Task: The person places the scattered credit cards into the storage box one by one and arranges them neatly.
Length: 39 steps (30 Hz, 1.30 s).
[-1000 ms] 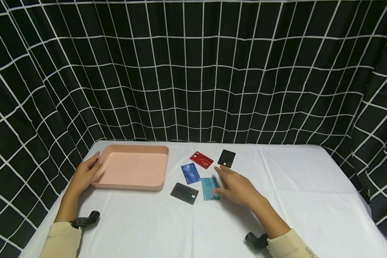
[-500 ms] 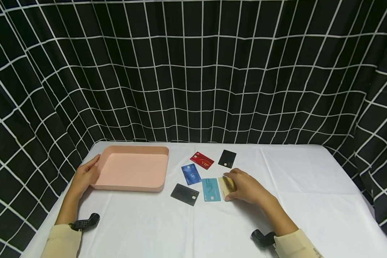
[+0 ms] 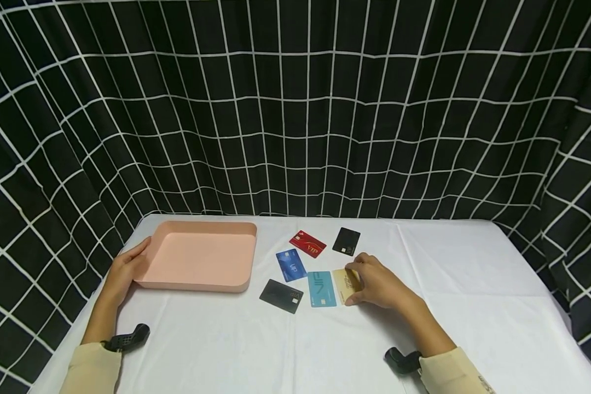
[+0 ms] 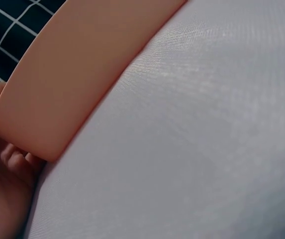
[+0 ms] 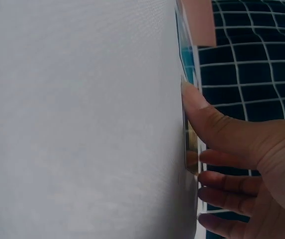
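A gold card (image 3: 342, 285) lies on the white cloth with my right hand (image 3: 379, 283) over its right part. Thumb and index finger hold it at its near and far edges; the right wrist view shows the thumb against the gold card (image 5: 192, 142), which looks flat on the cloth. Just left of it lies a teal VIP card (image 3: 322, 289). My left hand (image 3: 120, 273) grips the left side of a shallow pink tray (image 3: 197, 286). In the left wrist view, fingers of that hand (image 4: 5, 184) curl under the tray's corner.
Around the teal card lie a blue card (image 3: 291, 265), a red VIP card (image 3: 307, 244), a dark grey VIP card (image 3: 281, 296) and a black card (image 3: 346, 241). A black curtain with white grid lines (image 3: 295, 137) rises behind the table's far edge.
My right hand has shifted right from above the teal card, uncovering it, and its fingers have closed on the gold card. The left hand has settled around the tray's side.
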Each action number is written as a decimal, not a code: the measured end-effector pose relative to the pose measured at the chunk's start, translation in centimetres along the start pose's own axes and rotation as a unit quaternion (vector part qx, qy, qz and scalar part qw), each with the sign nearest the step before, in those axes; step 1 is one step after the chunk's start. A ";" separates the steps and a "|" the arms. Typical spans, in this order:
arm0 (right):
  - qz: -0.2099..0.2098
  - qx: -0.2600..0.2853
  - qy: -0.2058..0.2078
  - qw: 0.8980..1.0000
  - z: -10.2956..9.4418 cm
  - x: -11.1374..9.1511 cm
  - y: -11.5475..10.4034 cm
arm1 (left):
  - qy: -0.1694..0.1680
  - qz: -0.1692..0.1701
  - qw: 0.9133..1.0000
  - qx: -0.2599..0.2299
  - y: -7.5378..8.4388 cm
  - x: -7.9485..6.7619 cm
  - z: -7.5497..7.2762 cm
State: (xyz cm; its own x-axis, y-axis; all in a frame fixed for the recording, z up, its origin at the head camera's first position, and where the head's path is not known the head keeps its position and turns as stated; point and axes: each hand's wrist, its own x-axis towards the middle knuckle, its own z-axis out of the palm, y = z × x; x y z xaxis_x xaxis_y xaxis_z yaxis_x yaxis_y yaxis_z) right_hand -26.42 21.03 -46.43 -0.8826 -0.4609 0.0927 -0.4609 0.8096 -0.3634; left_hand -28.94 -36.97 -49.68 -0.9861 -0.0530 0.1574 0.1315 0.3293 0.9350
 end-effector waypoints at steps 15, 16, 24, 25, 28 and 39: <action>0.017 0.018 -0.001 1.000 -0.4 -0.1 -0.1 | 0.011 -0.001 1.000 -0.019 0.1 0.0 -0.1; 0.019 0.022 -0.001 1.000 -0.5 0.0 -0.1 | 0.013 0.000 1.000 -0.018 0.1 0.0 -0.1; 0.031 0.022 -0.004 0.999 -1.1 -0.2 0.3 | 0.014 -0.020 1.000 -0.019 -0.3 0.1 -0.2; 0.028 0.025 0.000 0.999 -1.2 -0.3 0.4 | 0.013 -0.021 1.000 -0.019 -0.3 0.1 -0.1; 0.023 0.037 0.014 0.999 -1.6 -0.5 0.9 | 0.011 -0.022 1.000 -0.019 -0.5 0.2 0.0; 0.024 0.081 0.017 0.996 -2.8 -0.9 2.6 | 0.012 -0.015 1.000 -0.020 -0.7 0.0 0.1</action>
State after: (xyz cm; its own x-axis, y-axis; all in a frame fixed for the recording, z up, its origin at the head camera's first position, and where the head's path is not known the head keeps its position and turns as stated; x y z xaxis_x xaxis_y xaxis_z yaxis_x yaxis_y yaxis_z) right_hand -27.06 24.60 -44.93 -0.9071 -0.4081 0.1028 -0.4000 0.7601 -0.5121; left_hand -29.00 -37.12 -50.40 -0.9872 -0.0850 0.1352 0.1055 0.2890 0.9515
